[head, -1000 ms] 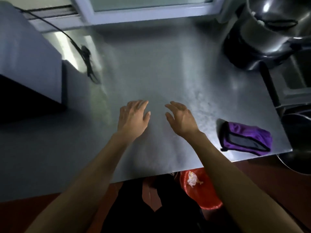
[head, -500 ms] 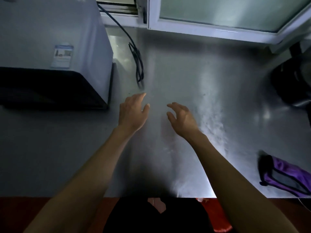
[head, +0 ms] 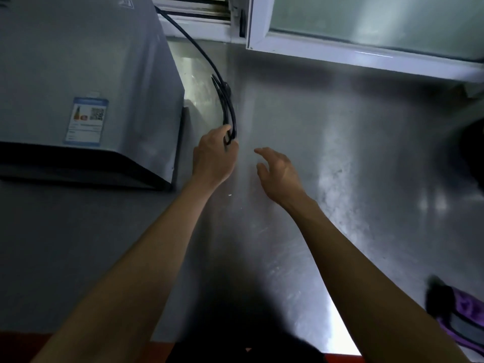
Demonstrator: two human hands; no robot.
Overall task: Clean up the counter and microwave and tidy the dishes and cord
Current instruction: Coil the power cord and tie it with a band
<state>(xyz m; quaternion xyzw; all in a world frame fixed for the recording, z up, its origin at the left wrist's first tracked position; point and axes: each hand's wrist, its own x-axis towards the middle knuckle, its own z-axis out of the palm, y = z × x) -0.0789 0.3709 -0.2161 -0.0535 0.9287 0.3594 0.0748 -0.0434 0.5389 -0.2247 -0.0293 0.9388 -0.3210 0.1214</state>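
Note:
A grey microwave [head: 86, 82] stands at the left of the steel counter [head: 327, 158]. Its black cord [head: 225, 100] runs down from behind its top right corner and ends in a bundled loop on the counter beside it. My left hand [head: 213, 157] is closed around the lower end of that loop, just right of the microwave's front corner. To its right, my right hand [head: 279, 174] hovers over the counter with fingers spread and nothing in it.
A purple and grey cloth [head: 461, 315] lies near the counter's front right edge. A white window frame [head: 353, 48] runs along the back. A dark appliance [head: 471, 153] sits at the far right edge.
The view has shifted left and closer to the microwave. My left hand reached forward and closed on the cord loop. My right hand stayed open beside it.

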